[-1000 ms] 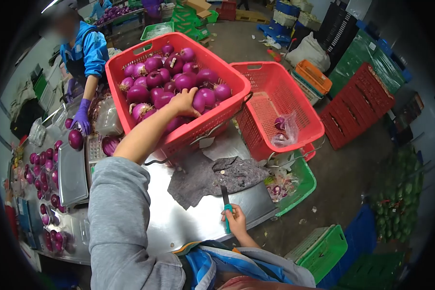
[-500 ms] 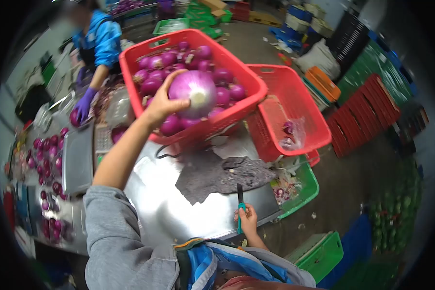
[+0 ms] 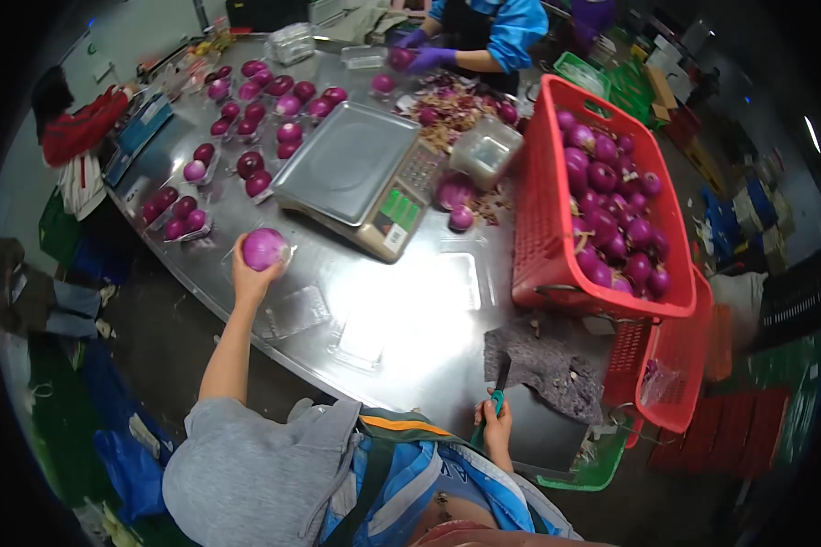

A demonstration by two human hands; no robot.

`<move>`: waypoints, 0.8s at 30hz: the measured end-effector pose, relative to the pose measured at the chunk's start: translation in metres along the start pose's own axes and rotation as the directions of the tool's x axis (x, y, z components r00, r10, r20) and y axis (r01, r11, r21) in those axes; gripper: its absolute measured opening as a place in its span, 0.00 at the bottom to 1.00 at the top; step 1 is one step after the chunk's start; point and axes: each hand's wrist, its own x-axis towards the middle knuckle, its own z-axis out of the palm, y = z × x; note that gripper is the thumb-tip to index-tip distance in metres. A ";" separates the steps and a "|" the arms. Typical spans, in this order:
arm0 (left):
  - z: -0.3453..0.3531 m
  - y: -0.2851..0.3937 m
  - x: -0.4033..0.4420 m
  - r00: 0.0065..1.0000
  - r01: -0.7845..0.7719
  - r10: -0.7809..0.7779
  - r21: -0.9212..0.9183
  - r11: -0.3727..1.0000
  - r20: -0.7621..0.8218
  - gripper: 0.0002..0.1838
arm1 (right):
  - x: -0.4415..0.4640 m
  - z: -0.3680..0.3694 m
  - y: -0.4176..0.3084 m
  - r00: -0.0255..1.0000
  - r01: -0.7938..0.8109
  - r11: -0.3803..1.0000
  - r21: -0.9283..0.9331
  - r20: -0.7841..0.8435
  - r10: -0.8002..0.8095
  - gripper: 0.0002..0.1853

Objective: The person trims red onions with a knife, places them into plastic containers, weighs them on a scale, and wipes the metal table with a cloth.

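My left hand (image 3: pixel 249 273) is wrapped round a large purple onion (image 3: pixel 265 249), held above the left front part of the metal table (image 3: pixel 410 365). Clear plastic trays (image 3: pixel 296 312) lie just right of it. Near the table's front edge, my right hand (image 3: pixel 494 427) grips a knife (image 3: pixel 499 398) by its teal handle, dark blade pointing up and away. The blade tip is beside a grey cloth (image 3: pixel 556 369). A red crate (image 3: pixel 556 228) full of purple onions stands at the right of the table.
A scale (image 3: pixel 351 164) stands mid-table, with packed onions (image 3: pixel 287 105) to its left and peelings (image 3: pixel 447 105) behind. A co-worker in blue sleeves (image 3: pixel 517 36) and purple gloves handles an onion at the back. Another red crate (image 3: pixel 679 383) is at the right.
My left hand has lifted the onion out of the red crate and carried it to the left. The view has swung left. My right hand still holds the knife near the cloth.
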 end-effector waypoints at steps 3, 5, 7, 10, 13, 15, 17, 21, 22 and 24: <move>-0.022 -0.036 0.024 0.977 -0.169 0.209 0.429 0.887 -0.046 0.43 | 0.014 0.040 -0.005 0.999 0.015 0.998 -0.053 0.043 -0.012 0.19; -0.028 -0.053 0.029 0.959 -0.281 0.251 0.587 0.760 0.135 0.41 | 0.022 0.068 -0.006 0.996 0.042 0.997 -0.062 0.080 -0.037 0.18; -0.023 -0.074 0.027 0.953 -0.302 0.250 0.613 0.730 0.172 0.40 | 0.026 0.088 -0.002 0.993 0.049 0.992 -0.116 0.110 -0.037 0.18; -0.013 -0.083 0.023 0.953 -0.295 0.182 0.602 0.742 0.243 0.38 | 0.028 0.114 -0.001 0.988 0.074 0.978 -0.194 0.146 -0.046 0.17; -0.021 -0.076 0.037 0.925 -0.373 0.183 0.715 0.591 0.332 0.36 | 0.026 0.136 0.003 0.992 0.028 0.985 -0.172 0.124 -0.007 0.17; -0.033 -0.086 0.067 0.914 -0.407 0.250 0.710 0.575 0.321 0.35 | 0.020 0.145 0.002 0.989 0.070 0.963 -0.259 0.142 -0.034 0.17; -0.047 -0.107 0.102 0.902 -0.404 0.369 0.742 0.535 0.226 0.36 | 0.016 0.147 0.004 0.996 0.070 0.950 -0.304 0.074 -0.050 0.17; -0.077 -0.151 0.152 0.977 -0.209 0.141 0.825 0.525 0.158 0.44 | 0.000 0.138 0.002 0.999 0.021 0.913 -0.408 -0.035 -0.039 0.17; -0.077 -0.155 0.155 0.986 -0.161 0.114 0.860 0.484 0.120 0.48 | -0.003 0.134 0.005 0.999 -0.006 0.893 -0.450 -0.031 -0.009 0.16; -0.080 -0.155 0.165 0.978 -0.206 0.057 0.901 0.381 0.199 0.52 | -0.010 0.125 0.006 0.995 -0.008 0.910 -0.414 -0.094 -0.034 0.17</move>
